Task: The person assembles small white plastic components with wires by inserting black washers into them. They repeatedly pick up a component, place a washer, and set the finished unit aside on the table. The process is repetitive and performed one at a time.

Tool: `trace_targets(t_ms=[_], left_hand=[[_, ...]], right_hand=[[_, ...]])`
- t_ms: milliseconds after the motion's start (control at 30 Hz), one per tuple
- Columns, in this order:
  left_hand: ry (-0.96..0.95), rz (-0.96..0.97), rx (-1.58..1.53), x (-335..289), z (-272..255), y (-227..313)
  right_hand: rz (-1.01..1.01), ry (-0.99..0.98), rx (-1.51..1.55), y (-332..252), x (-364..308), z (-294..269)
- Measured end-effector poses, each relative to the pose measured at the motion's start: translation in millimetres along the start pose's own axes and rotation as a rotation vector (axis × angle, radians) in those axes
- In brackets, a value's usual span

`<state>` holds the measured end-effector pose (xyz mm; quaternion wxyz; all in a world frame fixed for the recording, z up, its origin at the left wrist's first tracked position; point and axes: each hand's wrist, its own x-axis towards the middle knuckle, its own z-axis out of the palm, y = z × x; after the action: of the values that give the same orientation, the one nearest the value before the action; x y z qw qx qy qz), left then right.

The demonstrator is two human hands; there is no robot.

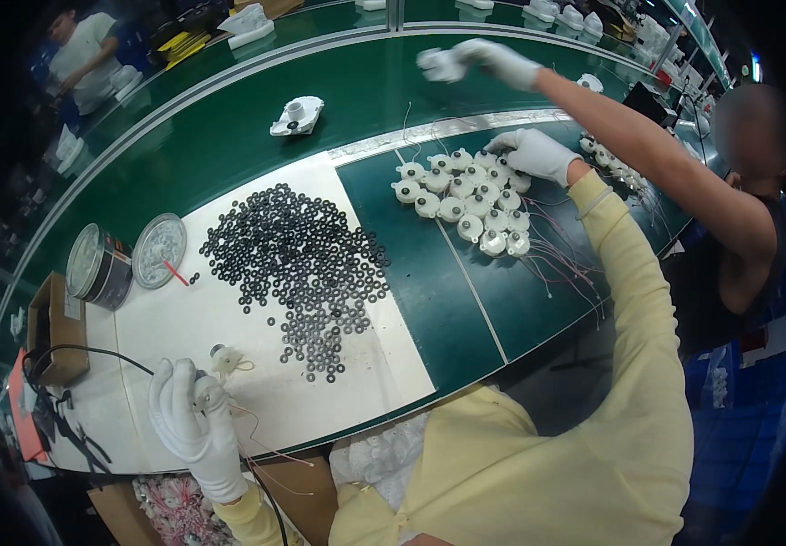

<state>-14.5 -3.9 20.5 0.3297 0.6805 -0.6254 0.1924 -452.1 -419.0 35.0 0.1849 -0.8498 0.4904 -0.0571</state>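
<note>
My left hand [191, 420], in a white glove, grips a small tool with a black cable at the near edge of the white mat [183, 318]. Just beyond it lies a small white round motor part [225, 359] with thin wires. My right hand [538, 155], also gloved, reaches far right and rests on a cluster of several white round motor parts [466, 196] with trailing wires; whether it grips one is unclear. A large spread of black rubber rings [297, 259] covers the mat's middle.
An open metal can [100, 264] and its lid [158, 248] stand at the mat's left, beside a cardboard box [54, 328]. A co-worker's gloved hand [484, 62] holds a white part over the green conveyor belt [229, 127]. A white housing [297, 116] lies on the belt.
</note>
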Motion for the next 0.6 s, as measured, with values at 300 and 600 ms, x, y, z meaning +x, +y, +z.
trace_targets(t_ms=[300,600], left_hand=[[0.003,0.005,-0.034,12.2,-18.2,20.9],[0.066,0.295,-0.311,44.5,3.7,65.8]], right_hand=[[-0.337,0.463,0.318,-54.9,-11.7,-12.6],[-0.076,-0.94,1.596,-290.3,-106.1,88.7]])
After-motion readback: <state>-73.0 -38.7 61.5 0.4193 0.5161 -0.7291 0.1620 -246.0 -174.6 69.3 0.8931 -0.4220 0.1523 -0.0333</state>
